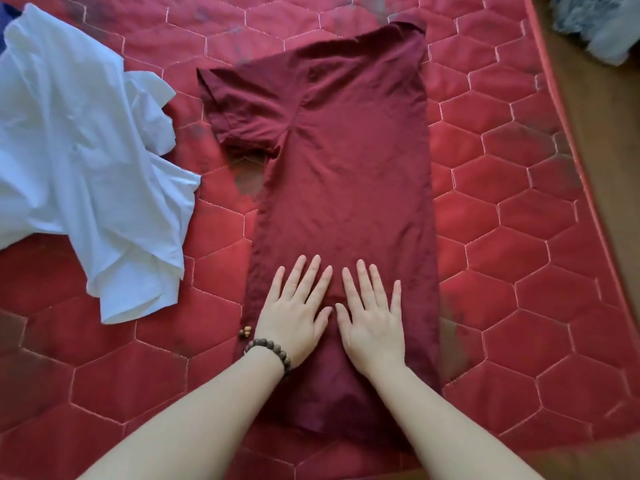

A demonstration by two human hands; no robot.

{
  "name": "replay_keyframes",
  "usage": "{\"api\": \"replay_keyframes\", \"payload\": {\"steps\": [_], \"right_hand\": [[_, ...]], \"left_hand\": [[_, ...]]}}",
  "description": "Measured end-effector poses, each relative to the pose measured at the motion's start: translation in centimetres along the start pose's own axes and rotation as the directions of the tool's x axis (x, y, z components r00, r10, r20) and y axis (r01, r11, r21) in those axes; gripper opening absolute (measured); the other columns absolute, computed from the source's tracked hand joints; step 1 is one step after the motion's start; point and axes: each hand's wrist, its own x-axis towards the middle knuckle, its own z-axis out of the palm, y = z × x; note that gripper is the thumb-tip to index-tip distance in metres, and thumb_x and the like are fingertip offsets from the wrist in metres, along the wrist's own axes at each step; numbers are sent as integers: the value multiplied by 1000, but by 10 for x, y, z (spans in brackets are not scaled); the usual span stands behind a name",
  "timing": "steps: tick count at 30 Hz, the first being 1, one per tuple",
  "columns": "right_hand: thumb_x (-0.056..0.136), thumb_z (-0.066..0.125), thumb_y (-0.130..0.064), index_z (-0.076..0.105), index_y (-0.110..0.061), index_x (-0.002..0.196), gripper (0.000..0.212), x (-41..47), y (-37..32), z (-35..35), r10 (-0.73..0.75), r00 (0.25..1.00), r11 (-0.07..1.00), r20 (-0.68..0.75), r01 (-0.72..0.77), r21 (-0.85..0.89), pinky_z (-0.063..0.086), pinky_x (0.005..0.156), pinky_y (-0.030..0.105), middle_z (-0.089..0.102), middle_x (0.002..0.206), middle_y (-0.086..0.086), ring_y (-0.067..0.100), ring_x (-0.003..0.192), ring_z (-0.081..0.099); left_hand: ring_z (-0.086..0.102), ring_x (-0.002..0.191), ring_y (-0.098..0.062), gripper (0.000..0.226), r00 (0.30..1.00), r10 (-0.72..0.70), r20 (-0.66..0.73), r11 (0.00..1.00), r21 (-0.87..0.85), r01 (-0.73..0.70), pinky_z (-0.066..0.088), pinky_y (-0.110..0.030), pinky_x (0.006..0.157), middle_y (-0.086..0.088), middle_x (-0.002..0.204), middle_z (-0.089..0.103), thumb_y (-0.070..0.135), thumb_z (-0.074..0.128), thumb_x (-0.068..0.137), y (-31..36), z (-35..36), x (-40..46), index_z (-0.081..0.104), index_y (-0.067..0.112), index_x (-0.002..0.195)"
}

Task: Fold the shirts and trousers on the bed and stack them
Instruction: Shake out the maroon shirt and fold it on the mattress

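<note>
A: Both forearms came in from the near edge of the bed. Left hand (pixel 296 318) and right hand (pixel 372 318) lay flat, fingers straight and spread, palms down on the lower part of the maroon shirt (pixel 346 174). Neither gripped anything. Beaded bracelet (pixel 268 351) sat on the left wrist.

B: Where was the shirt?

A: Middle of the red quilted bedcover (pixel 536 271), collar toward the far edge, hem toward the near edge. Looked folded lengthwise in half: one straight edge on the right, both short sleeves sticking out together on the left. Mostly smooth, light creases near the sleeves and hem.

B: Progress?

A: Early, I'd say. First fold done on this shirt; sleeves not yet tucked in, no crosswise fold. White garment (pixel 86 161) lay crumpled near the left edge, untouched, type unclear. A bit of dark blue fabric (pixel 7 19) showed at the far left corner, can't tell what. No stack visible, no trousers clearly visible.
</note>
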Motion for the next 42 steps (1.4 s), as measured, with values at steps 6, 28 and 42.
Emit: {"api": "replay_keyframes", "payload": {"steps": [6,28,42], "right_hand": [[94,29,-58,18,-34,152,63,-55,31,7,37,999,998,1,-37,-46,5,118,54,10,162,4,21,149,6],[95,17,-63,5,-36,152,64,-165,15,10,-113,979,992,169,121,-38,1,120,49,-2,161,-6,18,149,-5],[87,39,-70,17,-32,153,78,-192,49,-12,-67,978,995,198,81,-64,1,115,62,5,161,6,26,149,3]], "left_hand": [[16,147,-24,64,1000,3,-8,1000,18,-3,16,-48,117,-5,159,21,52,29,93,-23,14,-59,24,26,152],[-14,147,-18,87,942,293,166,948,81,-309,-5,-43,119,3,161,-9,77,21,86,-26,18,-151,-7,29,153],[62,112,-37,62,951,300,-71,954,52,-297,49,-57,92,-17,124,64,5,84,57,-32,2,-153,68,6,117]]}}
